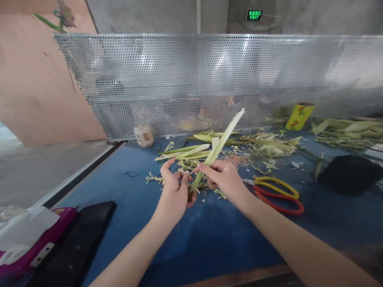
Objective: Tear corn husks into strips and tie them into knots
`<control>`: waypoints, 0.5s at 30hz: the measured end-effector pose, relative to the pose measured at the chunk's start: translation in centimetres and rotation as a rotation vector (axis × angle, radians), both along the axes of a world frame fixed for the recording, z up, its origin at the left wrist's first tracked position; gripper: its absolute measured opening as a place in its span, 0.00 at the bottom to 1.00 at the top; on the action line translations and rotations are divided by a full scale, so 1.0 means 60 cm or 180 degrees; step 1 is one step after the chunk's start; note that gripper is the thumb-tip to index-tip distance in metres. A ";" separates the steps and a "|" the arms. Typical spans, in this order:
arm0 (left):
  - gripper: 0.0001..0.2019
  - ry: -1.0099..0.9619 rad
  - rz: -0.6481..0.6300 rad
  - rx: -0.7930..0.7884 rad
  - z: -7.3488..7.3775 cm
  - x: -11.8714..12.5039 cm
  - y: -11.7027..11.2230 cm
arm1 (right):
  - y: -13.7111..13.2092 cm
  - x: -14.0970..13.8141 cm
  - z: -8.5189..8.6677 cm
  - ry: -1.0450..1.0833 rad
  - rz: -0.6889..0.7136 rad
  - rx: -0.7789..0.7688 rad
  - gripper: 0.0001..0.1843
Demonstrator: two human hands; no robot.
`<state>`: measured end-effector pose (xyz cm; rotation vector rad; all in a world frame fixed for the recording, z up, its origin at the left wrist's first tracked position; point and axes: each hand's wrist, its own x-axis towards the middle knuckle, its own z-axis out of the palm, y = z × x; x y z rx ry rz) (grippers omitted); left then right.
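A long pale-green corn husk strip (pixel 225 138) slants up and away between my hands, its whitish end in the air. My right hand (pixel 223 177) pinches it between thumb and fingers in its lower half. Around its bottom end curl some fingers of my left hand (pixel 176 185), with the index finger raised; the exact grip there is partly hidden. Beyond my hands lie cut husk strips (pixel 187 153) and a small braided husk piece (pixel 154 178). Scissors (pixel 278 194) with one yellow and one red handle rest beside my right wrist.
A blue table (pixel 119 223) ends at a perforated metal screen (pixel 167 79). More husks (pixel 350 131), a yellow roll (pixel 299 116) and a dark bundle (pixel 350 174) are on the right. A clear bag (pixel 144 135), a black flat case (pixel 77 239) and a magenta box (pixel 44 247) are left.
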<state>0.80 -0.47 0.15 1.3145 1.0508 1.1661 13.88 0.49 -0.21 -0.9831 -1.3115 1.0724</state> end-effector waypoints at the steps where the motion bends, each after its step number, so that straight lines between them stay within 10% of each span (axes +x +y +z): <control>1: 0.18 0.0014 0.0035 0.0018 -0.001 0.000 0.003 | 0.001 -0.003 -0.004 0.0043 0.0004 -0.0054 0.16; 8: 0.18 0.0068 0.0337 0.0392 0.002 -0.002 0.014 | 0.003 -0.015 -0.016 0.0325 0.0599 -0.0624 0.15; 15: 0.23 0.0335 0.0605 0.0581 -0.004 -0.017 0.027 | -0.020 -0.009 -0.007 -0.2224 0.0207 0.0374 0.12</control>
